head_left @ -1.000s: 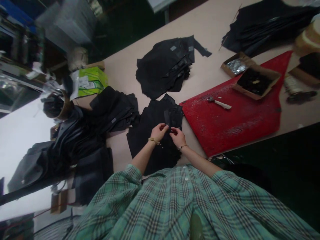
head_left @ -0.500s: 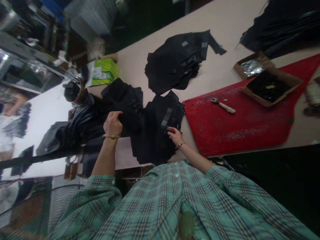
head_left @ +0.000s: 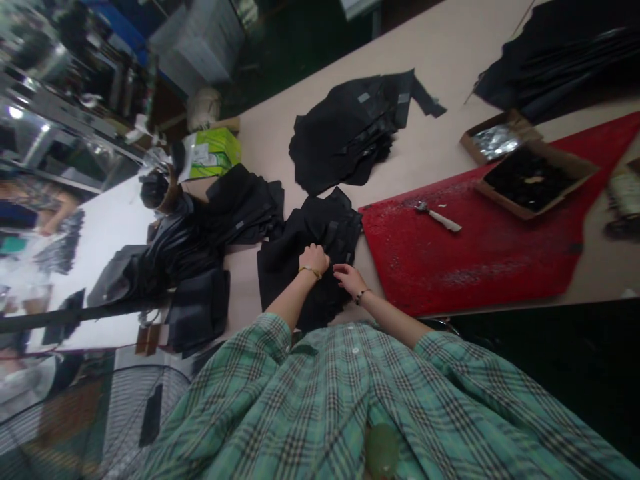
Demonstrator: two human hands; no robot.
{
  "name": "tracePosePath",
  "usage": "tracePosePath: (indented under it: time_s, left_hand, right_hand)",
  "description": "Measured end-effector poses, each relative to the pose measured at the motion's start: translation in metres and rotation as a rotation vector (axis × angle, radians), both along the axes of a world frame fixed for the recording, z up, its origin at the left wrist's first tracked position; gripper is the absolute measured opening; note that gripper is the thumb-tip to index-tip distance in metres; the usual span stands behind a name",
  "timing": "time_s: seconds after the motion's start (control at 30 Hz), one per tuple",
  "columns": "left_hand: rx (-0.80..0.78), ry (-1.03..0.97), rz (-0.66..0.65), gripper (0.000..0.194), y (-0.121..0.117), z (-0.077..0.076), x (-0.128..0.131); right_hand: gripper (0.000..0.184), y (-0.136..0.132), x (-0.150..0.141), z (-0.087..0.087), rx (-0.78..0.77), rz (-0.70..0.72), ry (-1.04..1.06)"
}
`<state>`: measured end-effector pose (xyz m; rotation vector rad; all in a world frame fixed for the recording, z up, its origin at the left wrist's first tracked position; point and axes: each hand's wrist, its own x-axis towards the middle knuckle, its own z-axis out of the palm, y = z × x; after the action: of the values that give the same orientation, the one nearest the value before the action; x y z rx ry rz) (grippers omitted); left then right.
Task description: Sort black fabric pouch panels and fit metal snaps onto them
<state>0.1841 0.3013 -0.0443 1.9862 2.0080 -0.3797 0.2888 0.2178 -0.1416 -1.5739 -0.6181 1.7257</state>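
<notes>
My left hand (head_left: pixel 314 261) is curled on top of a pile of black fabric pieces (head_left: pixel 285 283), gripping the layers near its middle. My right hand (head_left: pixel 349 280) lies just beside it, fingers on the same pile's edge, with nothing visibly held. Several dark strips with grey patches show on the pile's far part. Another black fabric pile (head_left: pixel 345 133) lies farther along the table, out of reach of both hands. A third black stack (head_left: pixel 245 207) lies to the left of my left hand.
A red board (head_left: pixel 465 267) with a white-handled hammer (head_left: pixel 437 217) lies right of the pile. Cardboard trays (head_left: pixel 530 180) stand beyond it. A green package (head_left: pixel 210 153) and dark bundles (head_left: pixel 565 60) sit on the beige table (head_left: pixel 450 87).
My left hand has come back from the stack at left onto the near pile, beside my right hand. The view has swung slightly.
</notes>
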Motion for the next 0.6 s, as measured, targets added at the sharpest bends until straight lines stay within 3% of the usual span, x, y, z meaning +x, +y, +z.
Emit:
tracePosePath:
  time_s: [0.13, 0.27, 0.33, 0.4, 0.47, 0.6]
  left_hand:
    - [0.057, 0.05, 0.066, 0.038, 0.026, 0.026, -0.04]
    - [0.205, 0.182, 0.215, 0.036, 0.052, 0.083, -0.141]
    - [0.343, 0.273, 0.278, 0.041, 0.051, 0.109, -0.188]
    - [0.42, 0.306, 0.283, 0.046, 0.037, 0.118, -0.209]
    - [0.363, 0.259, 0.229, 0.048, 0.014, 0.101, -0.199]
    - [-0.001, 0.028, 0.099, 0.036, -0.03, 0.015, -0.122]
  right_hand:
    - [0.026, 0.003, -0.008, -0.006, 0.102, 0.063, -0.019]
    - [0.027, 0.001, -0.014, -0.01, 0.159, 0.111, -0.009]
    - [0.029, -0.001, -0.019, -0.01, 0.172, 0.151, 0.012]
    - [0.03, -0.002, -0.025, -0.01, 0.168, 0.189, 0.014]
    - [0.031, -0.003, -0.031, -0.011, 0.16, 0.225, -0.004]
    - [0.033, -0.004, -0.041, -0.016, 0.165, 0.265, -0.057]
